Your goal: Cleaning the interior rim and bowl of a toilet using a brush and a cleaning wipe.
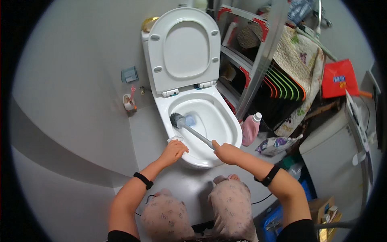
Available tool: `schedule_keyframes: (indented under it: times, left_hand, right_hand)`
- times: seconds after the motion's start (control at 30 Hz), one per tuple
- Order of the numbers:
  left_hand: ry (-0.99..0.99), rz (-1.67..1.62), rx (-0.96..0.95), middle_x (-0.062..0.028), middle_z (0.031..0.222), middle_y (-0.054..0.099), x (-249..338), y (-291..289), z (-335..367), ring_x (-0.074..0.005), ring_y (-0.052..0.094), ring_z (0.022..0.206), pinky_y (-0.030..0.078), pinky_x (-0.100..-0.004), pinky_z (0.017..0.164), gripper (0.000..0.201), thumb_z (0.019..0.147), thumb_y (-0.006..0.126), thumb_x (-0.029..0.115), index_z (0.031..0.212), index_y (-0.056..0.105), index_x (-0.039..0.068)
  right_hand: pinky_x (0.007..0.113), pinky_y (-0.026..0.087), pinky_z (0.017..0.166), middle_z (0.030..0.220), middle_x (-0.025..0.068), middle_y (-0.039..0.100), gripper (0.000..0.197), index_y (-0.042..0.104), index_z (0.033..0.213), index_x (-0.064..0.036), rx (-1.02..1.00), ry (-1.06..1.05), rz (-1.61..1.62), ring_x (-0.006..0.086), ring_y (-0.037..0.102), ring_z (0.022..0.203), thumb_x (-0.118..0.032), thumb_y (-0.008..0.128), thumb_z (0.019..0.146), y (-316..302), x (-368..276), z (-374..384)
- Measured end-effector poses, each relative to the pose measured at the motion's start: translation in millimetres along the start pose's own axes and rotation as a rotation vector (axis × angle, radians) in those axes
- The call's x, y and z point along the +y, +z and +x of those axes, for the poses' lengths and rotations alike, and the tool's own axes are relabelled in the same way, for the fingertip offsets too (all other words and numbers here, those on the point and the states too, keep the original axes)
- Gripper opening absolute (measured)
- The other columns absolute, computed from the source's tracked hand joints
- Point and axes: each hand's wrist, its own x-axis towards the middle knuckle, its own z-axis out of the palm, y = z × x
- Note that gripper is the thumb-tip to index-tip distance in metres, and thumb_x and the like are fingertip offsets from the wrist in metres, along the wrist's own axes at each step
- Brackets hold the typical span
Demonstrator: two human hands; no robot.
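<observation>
A white toilet (231, 121) stands in front of me, its lid and seat (185, 48) raised against the tank. My right hand (225, 152) is closed around the grey handle of a toilet brush (197, 135). The dark bristles of the brush touch the inner left side of the bowl, near the small pool of water. At the bowl's left front rim, my left hand (174, 151) presses a crumpled white tissue or cloth (176, 139) against the edge. Its fingers are bent over the rim and partly hidden.
A metal stepladder (258, 60) and folded stools lean right of the toilet. Beside the bowl stand a pink bottle (251, 129) and a white-purple bag (278, 144). A red dustpan (340, 78) hangs farther right. On the left wall are a small holder (129, 103) and a blue-grey box (129, 75).
</observation>
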Motion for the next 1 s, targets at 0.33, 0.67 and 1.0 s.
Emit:
schedule_keyframes:
  times: [0.33, 0.67, 1.0]
  left_hand:
    - [-0.204, 0.34, -0.198, -0.0201, 0.125, 0.039, 15.4, -11.8, 19.5, -0.0349, 0.035, 0.115, 0.027, -0.039, 0.098, 0.055, 0.073, 0.064, 0.033, 0.112, 0.047, -0.002]
    - [-0.234, 0.509, -0.394, -0.0328, 0.123, 0.036, -34.4, 0.4, 19.2, -0.0445, 0.028, 0.118, 0.016, -0.0472, 0.102, 0.087, 0.064, 0.068, 0.046, 0.118, 0.036, -0.015]
    - [-0.488, 0.333, -0.509, -0.0352, 0.135, 0.006, -12.5, -0.2, 29.7, -0.0474, 0.004, 0.127, 0.012, -0.0448, 0.105, 0.09, 0.072, 0.067, 0.033, 0.126, 0.016, -0.018]
  right_hand:
    - [0.044, 0.048, 0.064, 0.08, 0.0258, 0.058, 0.031, 0.042, 0.104, 0.0052, -0.077, 0.013, -0.02, 0.0387, 0.059, 0.074, -0.017, 0.044, 0.083, 29.2, 32.1, -19.5]
    - [0.042, 0.047, 0.065, 0.081, 0.0209, 0.061, 0.023, 0.056, 0.093, 0.0036, -0.182, -0.21, -0.089, 0.0346, 0.06, 0.077, -0.005, 0.052, 0.071, 39.4, 62.3, -58.5]
    - [0.04, 0.046, 0.058, 0.072, 0.0129, 0.063, 0.015, 0.068, 0.074, -0.0078, 0.065, 0.007, -0.085, 0.0298, 0.058, 0.062, -0.005, 0.063, 0.06, 52.5, 57.9, -0.6]
